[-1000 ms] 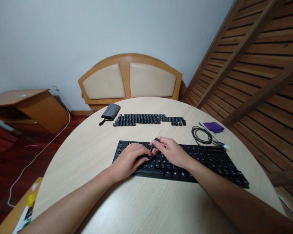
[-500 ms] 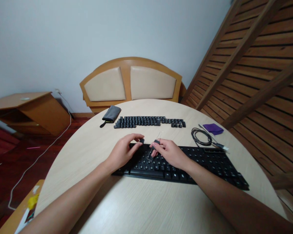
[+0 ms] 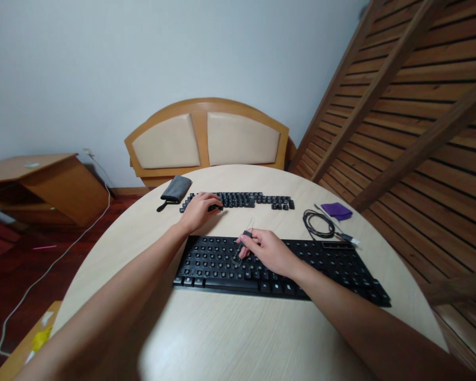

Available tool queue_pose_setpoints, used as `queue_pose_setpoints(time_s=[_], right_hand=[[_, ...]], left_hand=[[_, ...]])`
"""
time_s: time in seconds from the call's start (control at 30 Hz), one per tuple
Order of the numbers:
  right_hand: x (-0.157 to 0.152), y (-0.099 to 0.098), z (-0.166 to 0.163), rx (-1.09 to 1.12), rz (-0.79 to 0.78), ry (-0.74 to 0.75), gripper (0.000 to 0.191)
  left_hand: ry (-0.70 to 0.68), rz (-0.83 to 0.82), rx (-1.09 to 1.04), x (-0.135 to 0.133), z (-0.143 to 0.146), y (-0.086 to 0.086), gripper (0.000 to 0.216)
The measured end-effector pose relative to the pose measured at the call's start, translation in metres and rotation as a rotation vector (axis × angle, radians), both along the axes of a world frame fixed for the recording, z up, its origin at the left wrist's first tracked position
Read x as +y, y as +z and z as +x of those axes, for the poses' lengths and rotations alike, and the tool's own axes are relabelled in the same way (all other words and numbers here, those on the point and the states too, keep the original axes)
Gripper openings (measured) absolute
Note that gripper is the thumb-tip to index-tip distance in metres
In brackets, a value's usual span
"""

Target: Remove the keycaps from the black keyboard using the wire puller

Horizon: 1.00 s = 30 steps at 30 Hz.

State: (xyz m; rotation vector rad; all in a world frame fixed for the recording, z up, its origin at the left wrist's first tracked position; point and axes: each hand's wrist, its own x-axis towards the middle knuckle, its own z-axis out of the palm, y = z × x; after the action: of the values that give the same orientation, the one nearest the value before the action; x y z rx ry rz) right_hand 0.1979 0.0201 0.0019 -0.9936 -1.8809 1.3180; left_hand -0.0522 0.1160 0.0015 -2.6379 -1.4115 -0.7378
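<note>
My left hand reaches over the near-left part of the rows of loose black keycaps. Its fingers pinch a black keycap low at the rows' near edge, partly hidden by the fingertips. Over the middle of the black keyboard, my right hand is closed around a wire keycap puller with a dark handle. Wire loops stick out at both ends of the puller. Most of the keyboard's upper rows show bare switches, while the spacebar and several bottom keys still have caps.
A grey pouch lies at the back left of the round table. On the right are a coiled black cable with a USB plug and a folded purple cloth. A padded wooden headboard stands behind the table.
My left hand has moved away from the keyboard, up and left, carrying the keycap to the loose rows. My right hand stays over the keyboard with the puller. The view has shifted slightly.
</note>
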Motion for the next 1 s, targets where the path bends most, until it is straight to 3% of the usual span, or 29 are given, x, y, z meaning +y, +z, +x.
queue_pose_setpoints(time_s=[0.3, 1.0], right_hand=[[0.000, -0.002, 0.000, 0.011, -0.018, -0.007, 0.035], [0.000, -0.001, 0.000, 0.017, -0.024, -0.007, 0.032]], left_hand=[[0.084, 0.051, 0.025, 0.010, -0.010, -0.020, 0.016], [0.112, 0.040, 0.004, 0.004, -0.008, -0.019, 0.020]])
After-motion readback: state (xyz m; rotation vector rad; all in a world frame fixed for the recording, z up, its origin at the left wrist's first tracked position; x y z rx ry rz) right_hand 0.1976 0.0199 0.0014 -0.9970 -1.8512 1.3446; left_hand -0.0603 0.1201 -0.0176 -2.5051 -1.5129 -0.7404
